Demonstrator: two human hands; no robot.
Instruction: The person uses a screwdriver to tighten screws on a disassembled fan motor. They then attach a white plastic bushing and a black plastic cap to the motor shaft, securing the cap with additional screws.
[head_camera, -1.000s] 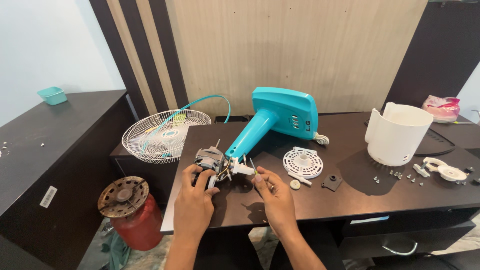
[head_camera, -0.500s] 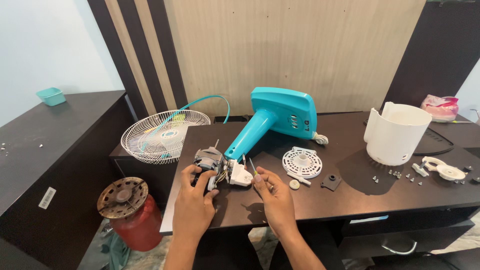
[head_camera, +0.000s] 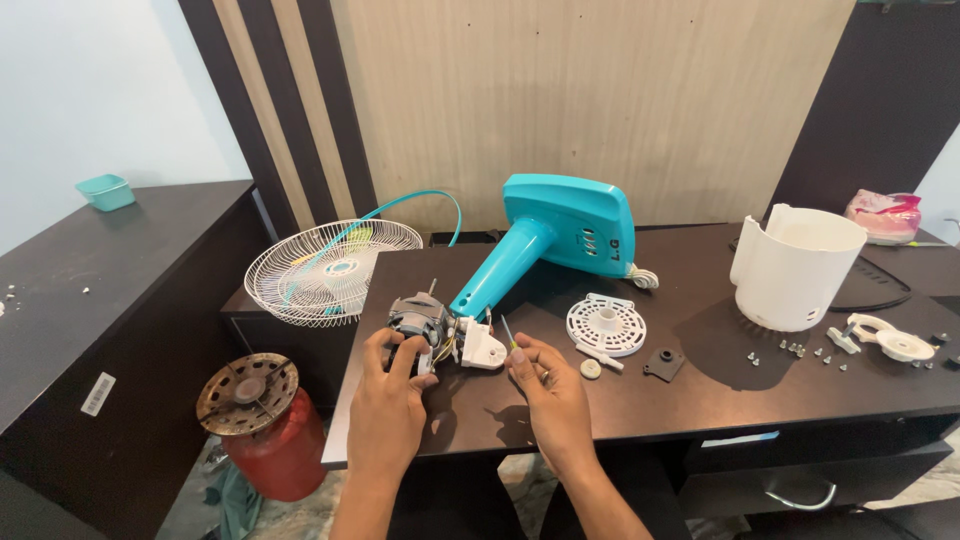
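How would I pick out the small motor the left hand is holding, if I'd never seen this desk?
Find the dark desk and the teal fan stand lying on it. At the narrow end of the stand's neck sits the motor, gripped by the left hand. It is the only grey metal piece there, with wires and a white plastic block beside it.

A white wire fan cage (head_camera: 325, 268) leans at 9 o'clock of the dark table (head_camera: 700, 400). A red gas tank (head_camera: 262, 425) stands at 7 o'clock. A white tub (head_camera: 795, 266) sits at 3 o'clock, small screws (head_camera: 795, 350) just under it.
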